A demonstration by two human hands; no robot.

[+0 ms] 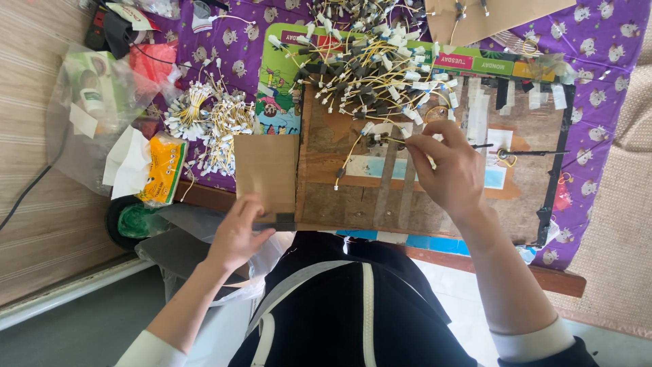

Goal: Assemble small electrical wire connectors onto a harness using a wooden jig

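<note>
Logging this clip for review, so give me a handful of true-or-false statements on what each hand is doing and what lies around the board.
1. The right hand pinches a yellow wire over the wooden board. True.
2. The left hand rests on the tissue pack. False: it touches the lower edge of the brown cardboard piece; the orange tissue pack lies apart, further left.
3. A pile of yellow wires with white ends lies at the far edge of the board. True.
4. The cloth under the board is plain green. False: the purple patterned cloth covers the table.
5. Both hands hold scissors. False: no scissors show in either hand.
</note>
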